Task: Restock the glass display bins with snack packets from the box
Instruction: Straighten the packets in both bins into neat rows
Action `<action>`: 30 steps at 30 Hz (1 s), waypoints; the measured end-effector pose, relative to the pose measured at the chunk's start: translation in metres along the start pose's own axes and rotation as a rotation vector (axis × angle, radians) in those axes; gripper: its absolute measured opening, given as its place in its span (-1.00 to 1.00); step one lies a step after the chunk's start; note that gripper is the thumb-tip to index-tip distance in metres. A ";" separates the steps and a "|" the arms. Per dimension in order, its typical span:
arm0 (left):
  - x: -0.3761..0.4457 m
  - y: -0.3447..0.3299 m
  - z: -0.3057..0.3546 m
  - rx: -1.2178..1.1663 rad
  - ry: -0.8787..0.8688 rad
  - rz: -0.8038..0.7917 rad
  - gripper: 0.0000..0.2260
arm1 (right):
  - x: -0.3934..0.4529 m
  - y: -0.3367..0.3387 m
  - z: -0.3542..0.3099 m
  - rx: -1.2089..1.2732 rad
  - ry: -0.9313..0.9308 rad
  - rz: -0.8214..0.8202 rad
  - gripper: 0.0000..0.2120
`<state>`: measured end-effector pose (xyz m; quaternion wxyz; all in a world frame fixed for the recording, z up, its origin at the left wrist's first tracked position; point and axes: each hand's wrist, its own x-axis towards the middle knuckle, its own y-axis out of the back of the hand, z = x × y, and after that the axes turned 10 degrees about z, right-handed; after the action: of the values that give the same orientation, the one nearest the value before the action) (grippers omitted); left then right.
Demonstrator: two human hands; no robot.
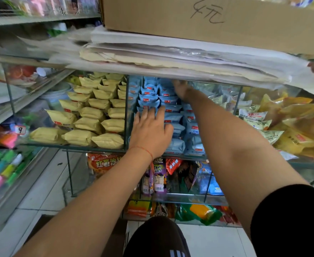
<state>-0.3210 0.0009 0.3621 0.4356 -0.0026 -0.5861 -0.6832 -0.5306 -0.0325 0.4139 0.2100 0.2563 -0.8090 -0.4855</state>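
far left sit the yellow packets [89,115], filling their own glass compartment in tidy rows; neither hand is on them. just right of the glass divider [127,108] is the bin that matters, packed with blue packets [173,118] stacked in columns running from the front edge back under the shelf, their long sides lying across the bin.

the left hand [150,131] lies flat on the left column near the front, fingers straight and spread, pressing the packets down, gripping nothing. the right hand [180,89] reaches further back and higher, up under the overhang of papers [171,58], so it is the nearer one to the rear gap where more stock would go. its fingers are blurred and partly tucked under that overhang; i can't tell whether it holds a packet or just pushes.

above the papers rests a cardboard box [208,17], cut off by the frame, its contents unseen. right of the blue bin the pale and yellow bags [291,127] show only through glare.
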 end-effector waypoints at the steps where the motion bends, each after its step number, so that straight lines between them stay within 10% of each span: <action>1: -0.001 0.001 0.000 0.003 -0.001 -0.004 -0.45 | -0.003 0.005 -0.003 -0.031 0.018 0.004 -0.35; 9: 0.000 0.004 0.003 0.010 0.036 -0.048 -0.48 | -0.079 0.058 -0.025 -0.490 0.203 -0.079 -0.82; 30: 0.001 0.004 0.005 0.069 0.052 -0.063 -0.47 | -0.106 0.066 0.000 -0.545 0.266 -0.099 -0.66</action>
<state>-0.3219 0.0041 0.3675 0.4287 0.0486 -0.5976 -0.6759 -0.4615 0.0589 0.4632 0.3511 0.2910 -0.6010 -0.6564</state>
